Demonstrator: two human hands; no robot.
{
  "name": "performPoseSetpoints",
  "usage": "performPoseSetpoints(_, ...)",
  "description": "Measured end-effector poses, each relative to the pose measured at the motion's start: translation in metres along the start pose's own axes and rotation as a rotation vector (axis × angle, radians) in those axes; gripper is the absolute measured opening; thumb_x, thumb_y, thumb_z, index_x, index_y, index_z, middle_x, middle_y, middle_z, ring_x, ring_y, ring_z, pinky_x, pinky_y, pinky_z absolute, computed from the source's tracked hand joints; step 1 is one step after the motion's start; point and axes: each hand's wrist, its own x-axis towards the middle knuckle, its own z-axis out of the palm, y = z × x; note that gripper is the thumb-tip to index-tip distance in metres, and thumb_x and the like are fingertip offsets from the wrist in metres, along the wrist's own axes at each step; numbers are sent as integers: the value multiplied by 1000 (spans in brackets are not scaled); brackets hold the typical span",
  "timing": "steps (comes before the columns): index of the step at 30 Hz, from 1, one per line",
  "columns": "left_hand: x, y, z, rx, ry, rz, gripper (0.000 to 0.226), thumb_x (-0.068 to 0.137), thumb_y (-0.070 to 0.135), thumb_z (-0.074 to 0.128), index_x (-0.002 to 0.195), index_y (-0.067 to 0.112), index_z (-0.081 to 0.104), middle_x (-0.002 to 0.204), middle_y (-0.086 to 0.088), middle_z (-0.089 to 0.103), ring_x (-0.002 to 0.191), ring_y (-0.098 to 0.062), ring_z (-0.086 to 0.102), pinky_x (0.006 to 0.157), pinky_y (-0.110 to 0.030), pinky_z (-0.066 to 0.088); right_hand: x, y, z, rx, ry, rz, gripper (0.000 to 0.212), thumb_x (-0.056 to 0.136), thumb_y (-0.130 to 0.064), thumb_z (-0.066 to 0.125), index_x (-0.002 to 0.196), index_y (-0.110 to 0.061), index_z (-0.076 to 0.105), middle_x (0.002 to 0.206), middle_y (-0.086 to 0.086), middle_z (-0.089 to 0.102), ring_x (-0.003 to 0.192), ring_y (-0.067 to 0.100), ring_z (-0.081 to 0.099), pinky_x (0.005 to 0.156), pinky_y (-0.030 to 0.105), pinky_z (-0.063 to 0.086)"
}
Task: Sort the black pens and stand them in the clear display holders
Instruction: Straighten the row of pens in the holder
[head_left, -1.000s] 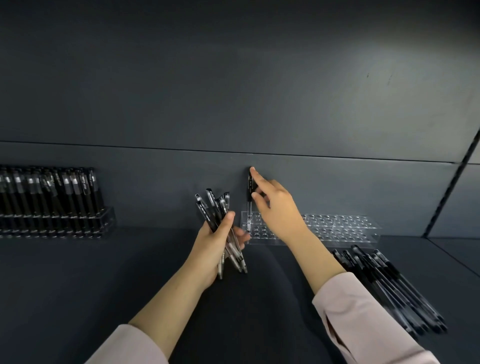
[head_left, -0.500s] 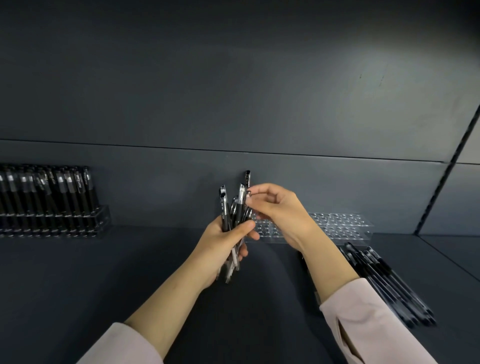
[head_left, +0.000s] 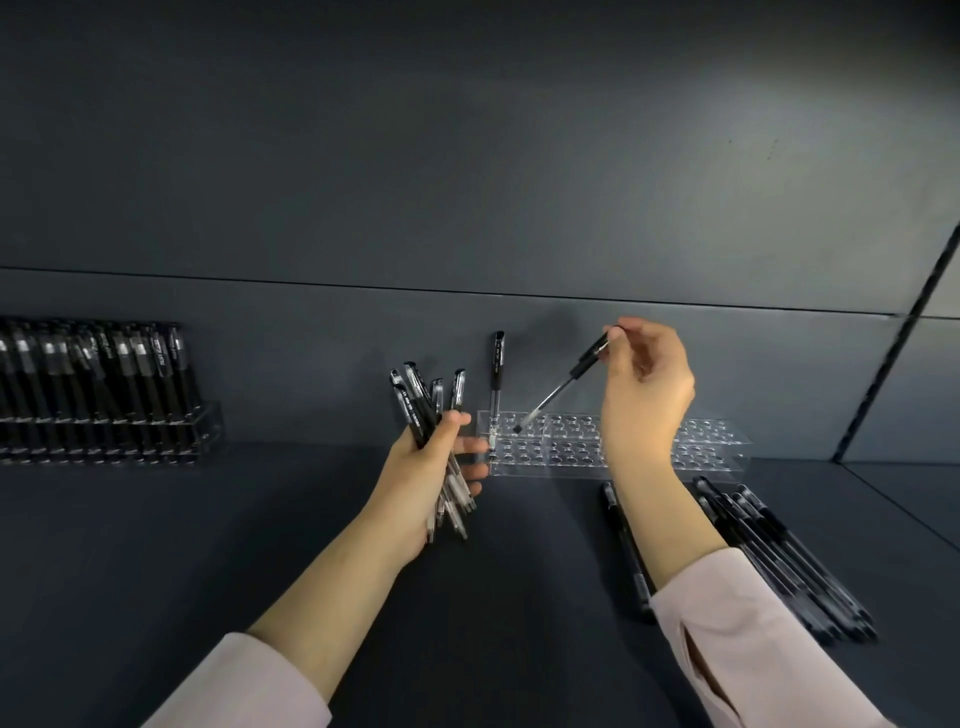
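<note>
The right hand (head_left: 647, 384) pinches a black pen (head_left: 563, 387) by its cap end between thumb and fingertips; it slants down-left from them, its tip over, perhaps touching, the clear holder (head_left: 717, 441), just right of one standing pen (head_left: 497, 374). The left hand (head_left: 431, 467) curls fingers and thumb round a bundle of pens (head_left: 421, 410), caps fanning above the thumb, beside the holder's left end.

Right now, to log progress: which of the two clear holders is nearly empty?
The centre holder, behind the right hand: only one upright pen stands in it, at its left end, while the far-left holder is packed with pens.
</note>
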Motion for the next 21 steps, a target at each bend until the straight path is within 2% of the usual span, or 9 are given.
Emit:
performPoseSetpoints(3, 2, -1, 1, -15, 25, -39, 19, 100, 30, 53, 104, 12, 58, 68, -1, 56, 50, -15, 50, 50, -31, 48, -4, -5, 3, -14, 3, -94, 10, 95, -15, 57, 102, -15, 63, 91, -7, 67, 84, 9, 64, 73, 10, 46)
performPoseSetpoints(5, 2, -1, 3, -18, 10, -46, 16, 101, 25, 51, 94, 12, 52, 68, -1, 51, 48, -13, 44, 45, -28, 41, -7, -5, 6, -39, -35, -126, 10, 95, -13, 56, 103, -14, 64, 90, -7, 67, 84, 6, 63, 73, 9, 45)
performPoseSetpoints(7, 2, -1, 3, -1, 1, -29, 16, 102, 20, 49, 89, 11, 51, 71, -2, 52, 52, -12, 44, 45, -26, 40, -10, -4, 9, -68, -74, -153, 11, 95, -12, 56, 102, -14, 65, 91, -5, 68, 84, 4, 62, 74, 8, 45)
performPoseSetpoints(11, 2, 0, 3, -10, 14, -14, 7, 101, 17, 51, 102, 10, 53, 79, -2, 62, 58, -10, 50, 46, -23, 43, -12, -2, 14, -111, -154, -189, 14, 96, -12, 56, 104, -12, 66, 93, -4, 68, 86, 3, 62, 74, 7, 43)
performPoseSetpoints(17, 0, 1, 1, -6, 15, -5, 12, 99, 26, 56, 105, 15, 57, 82, 1, 66, 59, -10, 53, 48, -24, 46, -2, 4, 25, -205, -295, -237, 19, 97, -11, 54, 108, -15, 69, 96, -9, 68, 87, -1, 61, 77, 10, 45)
performPoseSetpoints(21, 1, 0, 0, 66, 37, -9, 16, 100, 30, 53, 106, 15, 56, 77, 1, 62, 56, -12, 51, 48, -26, 45, 0, 16, 29, -236, -438, -199, 28, 97, -4, 49, 115, -16, 68, 102, -9, 66, 88, -12, 57, 79, 3, 40)
